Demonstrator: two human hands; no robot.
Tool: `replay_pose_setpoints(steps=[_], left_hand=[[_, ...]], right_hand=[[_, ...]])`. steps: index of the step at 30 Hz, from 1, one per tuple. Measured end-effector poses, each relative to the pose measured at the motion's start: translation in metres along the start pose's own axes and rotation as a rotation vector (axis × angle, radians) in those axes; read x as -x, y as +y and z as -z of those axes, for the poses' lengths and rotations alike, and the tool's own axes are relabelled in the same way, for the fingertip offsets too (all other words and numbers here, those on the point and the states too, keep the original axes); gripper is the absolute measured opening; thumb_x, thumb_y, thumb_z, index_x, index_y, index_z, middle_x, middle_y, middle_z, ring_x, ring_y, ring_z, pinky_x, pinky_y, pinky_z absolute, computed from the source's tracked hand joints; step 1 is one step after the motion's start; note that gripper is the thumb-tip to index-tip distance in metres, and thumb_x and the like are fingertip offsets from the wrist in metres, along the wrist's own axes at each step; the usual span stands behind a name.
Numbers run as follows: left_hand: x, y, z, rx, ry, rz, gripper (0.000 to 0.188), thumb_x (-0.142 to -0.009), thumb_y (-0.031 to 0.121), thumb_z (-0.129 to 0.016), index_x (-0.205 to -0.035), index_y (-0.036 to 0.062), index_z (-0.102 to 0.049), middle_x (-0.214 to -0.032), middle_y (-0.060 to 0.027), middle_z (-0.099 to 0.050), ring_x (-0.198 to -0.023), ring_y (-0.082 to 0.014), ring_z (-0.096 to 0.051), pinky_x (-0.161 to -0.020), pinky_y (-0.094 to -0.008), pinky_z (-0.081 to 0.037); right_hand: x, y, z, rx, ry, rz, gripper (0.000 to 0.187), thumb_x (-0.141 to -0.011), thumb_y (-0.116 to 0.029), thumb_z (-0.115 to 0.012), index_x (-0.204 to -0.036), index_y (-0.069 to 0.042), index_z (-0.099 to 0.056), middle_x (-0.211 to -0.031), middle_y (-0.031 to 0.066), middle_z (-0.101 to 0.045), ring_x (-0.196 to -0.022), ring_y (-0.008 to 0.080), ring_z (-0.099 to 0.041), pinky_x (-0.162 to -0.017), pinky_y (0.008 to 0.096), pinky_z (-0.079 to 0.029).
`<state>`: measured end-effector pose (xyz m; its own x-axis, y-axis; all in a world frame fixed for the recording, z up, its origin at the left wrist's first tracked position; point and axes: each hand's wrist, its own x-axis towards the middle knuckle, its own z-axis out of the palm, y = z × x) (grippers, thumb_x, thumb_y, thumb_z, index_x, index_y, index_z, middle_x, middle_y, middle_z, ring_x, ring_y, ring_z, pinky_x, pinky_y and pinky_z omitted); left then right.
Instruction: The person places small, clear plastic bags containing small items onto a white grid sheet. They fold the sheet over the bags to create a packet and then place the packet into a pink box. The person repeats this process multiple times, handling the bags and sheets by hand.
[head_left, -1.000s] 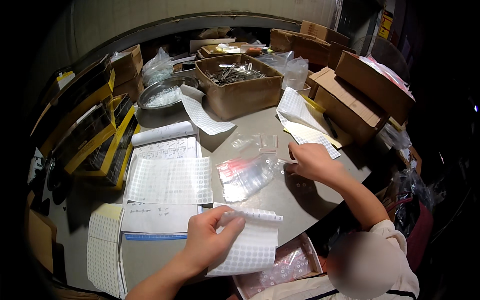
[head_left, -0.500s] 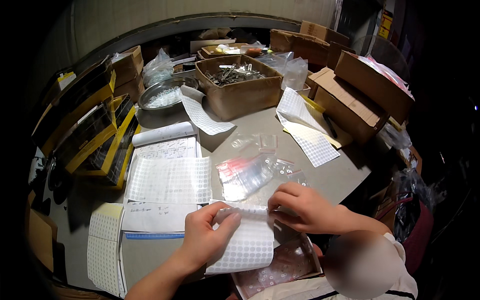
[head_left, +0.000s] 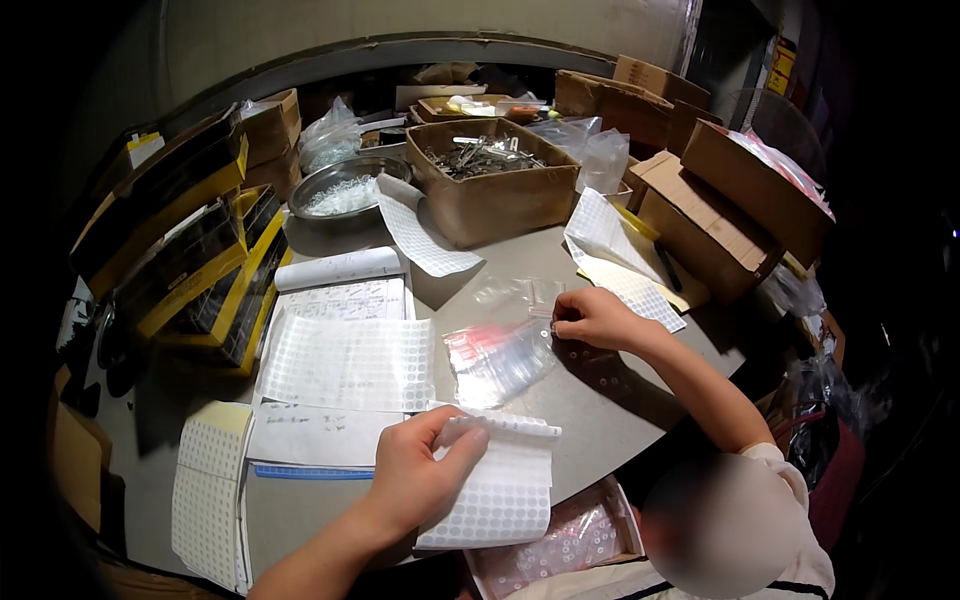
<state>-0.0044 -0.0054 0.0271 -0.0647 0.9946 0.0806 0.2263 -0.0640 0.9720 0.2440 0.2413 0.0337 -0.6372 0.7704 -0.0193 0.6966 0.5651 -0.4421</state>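
My left hand (head_left: 420, 470) is closed on a white sheet of round stickers (head_left: 495, 490), thumb on top near its folded upper edge. Farther up the table, my right hand (head_left: 600, 318) has its fingers pinched together at a small clear zip bag (head_left: 545, 297). Whatever lies between those fingertips is too small to make out. Beside that hand spreads a pile of clear zip bags (head_left: 500, 362) with reddish top edges. Some little bags with round white stickers lie in the shadow beneath my right forearm.
Another sticker sheet (head_left: 350, 365) covers a written notepad (head_left: 325, 432) on the left. Behind stand a cardboard box of metal parts (head_left: 490, 205) and a metal bowl (head_left: 305, 222). Cartons (head_left: 715, 205) flank the right, black-and-yellow boxes (head_left: 205, 290) the left. Below the table edge sits an open box of stickered bags (head_left: 575, 540).
My right hand has left the sticker sheet and reached forward and right to the small bags. My left hand keeps hold of the sheet. The view has shifted slightly.
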Motion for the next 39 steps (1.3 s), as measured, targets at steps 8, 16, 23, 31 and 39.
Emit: replay_pose_setpoints(steps=[8,16,23,31,39], left_hand=[[0.002,-0.001,-0.002,0.093,0.027,0.076,0.021,-0.092,0.014,-0.074,-0.104,-0.0035,-0.074,-0.087,-0.0082,-0.077,-0.080,-0.0106,-0.067,-0.072,-0.0287,-0.053],[-0.001,0.011,0.005,0.216,0.074,0.003,0.011,-0.097,0.007,-0.072,-0.103,-0.0031,-0.072,-0.086,-0.0009,-0.071,-0.078,-0.0054,-0.060,-0.069,-0.0224,-0.048],[-0.003,0.016,0.011,0.238,0.107,-0.093,0.012,-0.099,0.010,-0.072,-0.099,-0.0020,-0.070,-0.085,0.0010,-0.067,-0.078,-0.0050,-0.056,-0.070,-0.0217,-0.045],[0.001,0.011,0.013,0.218,0.066,-0.116,0.010,-0.097,0.008,-0.073,-0.099,-0.0020,-0.071,-0.088,0.0006,-0.069,-0.081,-0.0062,-0.058,-0.074,-0.0214,-0.045],[0.005,0.011,0.001,0.123,0.016,-0.116,0.010,-0.094,0.000,-0.072,-0.104,-0.0028,-0.072,-0.093,-0.0034,-0.072,-0.087,-0.0087,-0.063,-0.079,-0.0234,-0.049]], right_hand=[[0.022,-0.003,0.032,0.215,-0.232,-0.223,0.050,-0.085,-0.048,-0.081,-0.098,0.000,-0.074,-0.091,0.0180,-0.073,-0.088,0.0318,-0.070,-0.078,0.0417,-0.052],[0.093,0.035,-0.006,-0.300,0.137,0.274,0.034,-0.103,-0.023,-0.063,-0.128,-0.001,-0.066,-0.135,0.0180,-0.063,-0.124,0.0326,-0.060,-0.108,0.0433,-0.046],[0.143,0.002,-0.048,-0.311,0.125,0.325,0.038,-0.109,-0.026,-0.050,-0.136,-0.002,-0.064,-0.154,0.0202,-0.053,-0.148,0.0384,-0.043,-0.124,0.0466,-0.031],[0.188,-0.059,-0.066,-0.804,-0.085,0.423,0.027,-0.108,-0.013,-0.048,-0.110,0.001,-0.071,-0.125,0.0132,-0.072,-0.125,0.0329,-0.063,-0.117,0.0420,-0.039],[0.178,-0.069,-0.019,-0.850,0.164,0.355,0.014,-0.100,-0.006,-0.064,-0.104,0.002,-0.075,-0.110,0.0130,-0.076,-0.101,0.0212,-0.071,-0.090,0.0313,-0.055]])
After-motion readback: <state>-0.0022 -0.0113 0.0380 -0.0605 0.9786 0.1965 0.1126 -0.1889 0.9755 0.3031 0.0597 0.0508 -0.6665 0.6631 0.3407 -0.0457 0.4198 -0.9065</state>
